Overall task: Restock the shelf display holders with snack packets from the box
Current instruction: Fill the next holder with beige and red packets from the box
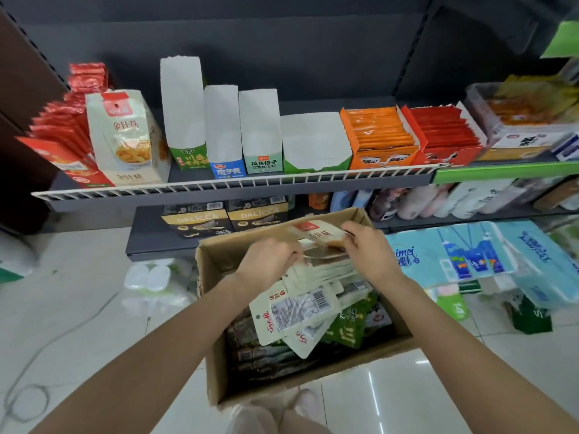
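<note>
Fingers of the right hand (368,245) curled round the top end of a stack of cream plastic snack packets (326,260), thumb side pinching the uppermost packet with its red label (308,227). Fingers of the left hand (266,261) bent and closed on the near side of the same stack, knuckles up. Held between both hands just above the far half of the open brown cardboard box (210,339). Beneath the stack, more cream packets lying loose and face down, one showing a barcode (297,311). Beside them, green foil packets (351,327) at the right of the box and dark brown packets (260,352) packed along the near left. Box resting on the pale tiled floor (78,324), in front of the dark grey shelf unit.

Above, on the grey shelf with a white wire front rail (219,183): four white cardboard display holders (222,120) standing unfilled, with green, blue and pale green fronts. Left of them, a cream holder filled with matching cream packets (125,139), and red packets (62,136) leaning at the far left. Right of the unfilled holders, an orange holder of orange packets (382,133) and a red holder of red packets (445,130).

Lower shelf carrying black and gold boxes (225,219). Blue wrapped tissue packs (470,258) lying on the floor to the right of the box.
</note>
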Tool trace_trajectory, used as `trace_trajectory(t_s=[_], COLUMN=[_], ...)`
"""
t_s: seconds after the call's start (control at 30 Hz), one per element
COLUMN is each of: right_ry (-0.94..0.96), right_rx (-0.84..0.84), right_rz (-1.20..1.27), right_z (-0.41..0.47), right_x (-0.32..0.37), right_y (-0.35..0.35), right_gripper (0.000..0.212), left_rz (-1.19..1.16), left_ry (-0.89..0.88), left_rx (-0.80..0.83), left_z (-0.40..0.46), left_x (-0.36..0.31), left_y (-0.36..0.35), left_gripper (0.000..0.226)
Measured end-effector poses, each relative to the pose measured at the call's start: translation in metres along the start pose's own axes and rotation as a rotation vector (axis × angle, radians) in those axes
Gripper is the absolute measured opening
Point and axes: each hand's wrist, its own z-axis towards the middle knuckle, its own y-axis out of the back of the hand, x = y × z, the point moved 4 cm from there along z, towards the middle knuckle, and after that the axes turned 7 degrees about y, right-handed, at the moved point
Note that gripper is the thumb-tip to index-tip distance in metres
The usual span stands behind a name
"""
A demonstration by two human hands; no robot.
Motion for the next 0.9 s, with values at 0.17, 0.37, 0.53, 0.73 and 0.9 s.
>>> trace_trajectory(t_s=[0.17, 0.37, 0.53, 0.73, 0.9], right_ry=[0.078, 0.145, 0.168, 0.096, 0.121], right_rx=[0.026, 0.082, 0.012, -0.122, -0.203], right_rz=[0.239, 0.454, 0.584, 0.638, 0.604], right_z=[0.015, 0.038, 0.076, 0.141, 0.188], right_x=[0.032, 0.092, 0.151, 0.223, 0.286], right_y=[0.011, 0.009, -0.001, -0.026, -0.058], right_gripper=[0.016, 0.026, 0.004, 0.020, 0.017], left_rz=[-0.274, -0.370, -0.496, -0.381, -0.232], left_ry=[-0.101, -0.123, -0.091, 0.041, 0.054], left_rx=[-0.514, -0.514, -0.577, -0.531, -0.675], left_z=[-0.013, -0.017, -0.025, -0.023, -0.021], left_x=[0.006, 0.037, 0.072, 0.166, 0.231], left_y=[0.067, 0.117, 0.166, 0.231, 0.287], left_gripper=[0.011, 0.024, 0.011, 0.026, 0.012])
